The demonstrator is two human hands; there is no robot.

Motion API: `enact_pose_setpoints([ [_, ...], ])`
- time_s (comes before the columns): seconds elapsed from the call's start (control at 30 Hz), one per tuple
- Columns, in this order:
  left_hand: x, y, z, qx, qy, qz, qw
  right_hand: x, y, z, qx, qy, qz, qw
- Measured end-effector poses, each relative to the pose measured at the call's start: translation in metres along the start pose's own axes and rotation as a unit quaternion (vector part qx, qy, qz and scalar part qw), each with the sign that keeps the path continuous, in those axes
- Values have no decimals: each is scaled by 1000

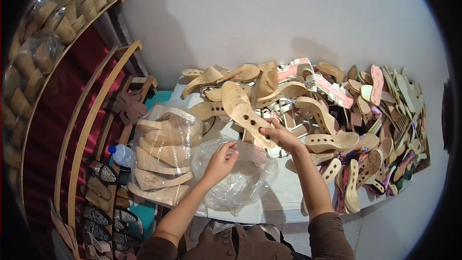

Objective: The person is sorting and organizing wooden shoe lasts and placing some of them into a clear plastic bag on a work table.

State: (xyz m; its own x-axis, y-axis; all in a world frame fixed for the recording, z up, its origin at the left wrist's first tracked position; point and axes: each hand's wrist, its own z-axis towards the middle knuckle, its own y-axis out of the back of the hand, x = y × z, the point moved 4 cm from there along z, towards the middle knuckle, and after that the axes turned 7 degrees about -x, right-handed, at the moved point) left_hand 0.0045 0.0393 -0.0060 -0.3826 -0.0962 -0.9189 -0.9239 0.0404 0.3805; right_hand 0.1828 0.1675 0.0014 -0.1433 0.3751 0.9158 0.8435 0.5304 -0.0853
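Note:
My right hand (283, 136) grips the heel end of a pale wooden shoe sole (236, 102), which has a row of dark round holes. The sole is raised above the heap, its broad end pointing away to the left. My left hand (221, 162) is over a clear plastic bag (231, 188), its fingers slightly bent and the thumb apart, with nothing visible in it. The bag lies crumpled near the table's front edge. Left of it stands another clear bag (166, 156) filled with several wooden wedge soles.
More wooden soles (332, 142), white-and-pink sandals (332, 89) and flat sole pieces (406, 91) heap the white table (284, 214). A water bottle (122, 155) with a blue cap stands left. Wooden racks (98, 101) hold shoes; wedge soles (36, 62) fill a high shelf.

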Motion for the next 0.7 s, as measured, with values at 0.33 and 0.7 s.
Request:
enact_pose_setpoints([
  [0.33,-57,-168,-38,-86,-163,-133,974,-84,36,-150,0,12,257,966],
  [0.7,-31,-274,-116,-182,-99,-85,975,-173,64,-222,20,10,55,998],
])
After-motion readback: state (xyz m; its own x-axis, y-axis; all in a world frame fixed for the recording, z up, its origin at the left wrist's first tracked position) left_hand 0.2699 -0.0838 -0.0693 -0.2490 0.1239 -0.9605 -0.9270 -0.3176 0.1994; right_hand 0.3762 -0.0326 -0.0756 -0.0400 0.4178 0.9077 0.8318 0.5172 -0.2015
